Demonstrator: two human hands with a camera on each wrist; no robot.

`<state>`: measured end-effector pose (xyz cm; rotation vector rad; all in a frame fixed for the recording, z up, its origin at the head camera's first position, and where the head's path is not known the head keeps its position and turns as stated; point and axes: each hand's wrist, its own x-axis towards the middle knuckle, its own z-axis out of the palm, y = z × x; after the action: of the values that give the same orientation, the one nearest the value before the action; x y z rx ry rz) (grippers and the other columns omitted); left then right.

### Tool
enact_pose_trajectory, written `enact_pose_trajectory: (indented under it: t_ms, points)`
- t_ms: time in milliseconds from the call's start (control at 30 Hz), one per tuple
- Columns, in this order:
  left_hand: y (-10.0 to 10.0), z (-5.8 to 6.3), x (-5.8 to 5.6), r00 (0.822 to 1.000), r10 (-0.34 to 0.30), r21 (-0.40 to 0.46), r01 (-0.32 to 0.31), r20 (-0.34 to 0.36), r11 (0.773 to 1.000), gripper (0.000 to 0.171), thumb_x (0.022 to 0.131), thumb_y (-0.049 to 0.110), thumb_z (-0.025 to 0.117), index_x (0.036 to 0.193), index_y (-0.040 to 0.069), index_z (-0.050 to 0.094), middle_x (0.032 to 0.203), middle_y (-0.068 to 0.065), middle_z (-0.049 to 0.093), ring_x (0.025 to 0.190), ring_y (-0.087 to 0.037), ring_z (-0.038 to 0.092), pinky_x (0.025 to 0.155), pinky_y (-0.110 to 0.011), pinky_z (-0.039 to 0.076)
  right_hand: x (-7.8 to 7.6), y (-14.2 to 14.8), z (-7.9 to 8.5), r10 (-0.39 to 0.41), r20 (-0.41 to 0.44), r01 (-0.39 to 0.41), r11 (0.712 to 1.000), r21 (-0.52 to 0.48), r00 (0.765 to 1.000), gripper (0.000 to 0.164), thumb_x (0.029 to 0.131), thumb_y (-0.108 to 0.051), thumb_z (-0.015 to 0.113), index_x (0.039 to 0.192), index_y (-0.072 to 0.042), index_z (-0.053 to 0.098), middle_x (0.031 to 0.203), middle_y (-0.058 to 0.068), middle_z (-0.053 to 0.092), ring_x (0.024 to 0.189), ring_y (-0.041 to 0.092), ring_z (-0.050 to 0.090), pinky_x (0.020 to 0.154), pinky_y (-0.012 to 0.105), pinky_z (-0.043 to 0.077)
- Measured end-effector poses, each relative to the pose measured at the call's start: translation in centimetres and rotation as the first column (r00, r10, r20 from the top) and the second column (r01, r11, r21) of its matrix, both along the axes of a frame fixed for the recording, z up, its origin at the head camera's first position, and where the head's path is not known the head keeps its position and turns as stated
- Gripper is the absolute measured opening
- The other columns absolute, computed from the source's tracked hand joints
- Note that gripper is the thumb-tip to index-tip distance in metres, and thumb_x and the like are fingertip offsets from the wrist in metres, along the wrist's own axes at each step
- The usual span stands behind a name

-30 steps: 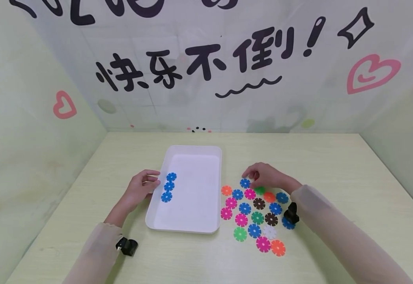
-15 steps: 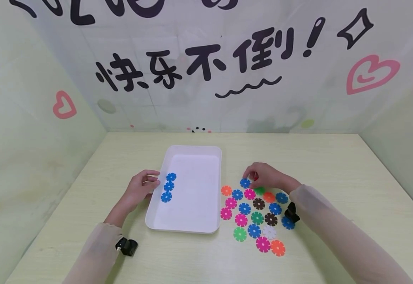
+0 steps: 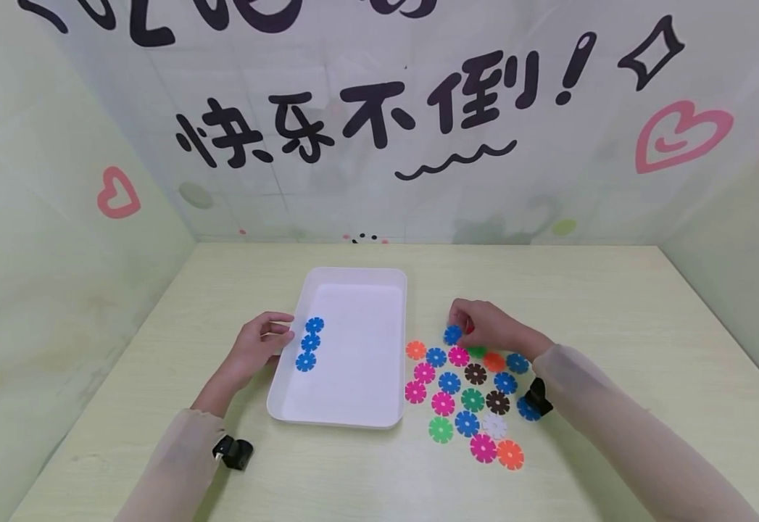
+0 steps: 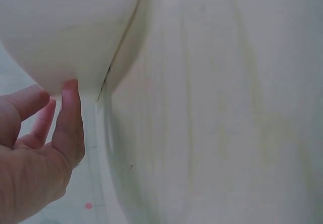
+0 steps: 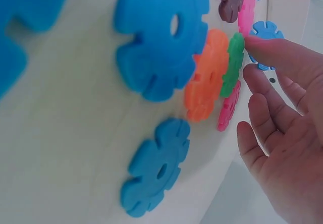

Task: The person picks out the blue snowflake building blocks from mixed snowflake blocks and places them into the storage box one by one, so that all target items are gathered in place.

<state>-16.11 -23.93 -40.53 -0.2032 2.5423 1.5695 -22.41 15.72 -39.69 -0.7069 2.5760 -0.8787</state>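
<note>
My left hand [image 3: 262,343] holds the left rim of a white tray [image 3: 366,348], its thumb [image 4: 72,95] against the outer wall and fingertips at the edge. Three blue notched plastic discs [image 3: 310,341] lie in a column inside the tray, near its left side. To the right of the tray, my right hand [image 3: 486,324] pinches a blue notched disc [image 3: 453,334] between thumb and finger at the far end of a spread of discs. In the right wrist view, that blue disc [image 5: 266,31] shows partly behind the thumb; its other fingers [image 5: 260,115] are loosely bent.
Loose discs cover the table right of the tray: pink [image 3: 443,404], orange [image 3: 511,455], green [image 3: 473,399], brown [image 3: 475,374], white [image 3: 494,425] and blue [image 3: 467,423]. The right wrist camera [image 3: 538,397] hangs over a blue disc. Printed walls [image 3: 379,203] enclose the table.
The right hand's fingers have drawn in on the blue disc, which has shifted slightly right and up in the head view. The left hand and tray stay in place.
</note>
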Motion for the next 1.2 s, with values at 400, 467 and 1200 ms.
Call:
enact_pose_trajectory:
  t_ms: [400,467,1200]
  points:
    - [-0.1,-0.4,-0.3,1.000,-0.001,0.014,0.001,-0.007,1.000,0.037,0.092,0.017,0.057,0.126,0.007,0.047,0.115,-0.016,0.050,0.095,-0.028,0.055,0.072,-0.034,0.052,0.1,-0.1,0.0,-0.016,0.017,0.017,0.998,-0.057,1.000,0.028,0.075,-0.004,0.074,0.095,-0.013,0.057,0.082,0.002,0.056,0.077,0.019,0.053,0.068,0.028,0.050]
    - [-0.1,-0.4,-0.3,1.000,0.003,0.010,-0.003,-0.005,1.000,0.038,0.092,0.017,0.057,0.126,0.007,0.047,0.115,-0.016,0.050,0.095,-0.028,0.055,0.072,-0.034,0.052,0.0,-0.2,0.1,0.002,0.011,-0.001,0.997,-0.077,1.000,0.023,0.078,-0.003,0.071,0.096,-0.012,0.059,0.081,0.002,0.056,0.076,0.019,0.052,0.067,0.028,0.050]
    - [-0.1,-0.3,-0.1,1.000,0.009,0.014,-0.009,-0.004,1.000,0.037,0.091,0.018,0.058,0.126,0.007,0.048,0.113,-0.016,0.050,0.095,-0.028,0.055,0.072,-0.033,0.052,-0.4,-6.5,3.9,0.062,-0.095,-0.086,0.959,-0.270,0.994,0.016,0.087,-0.005,0.061,0.103,-0.007,0.063,0.090,0.001,0.061,0.082,0.018,0.056,0.075,0.027,0.049]
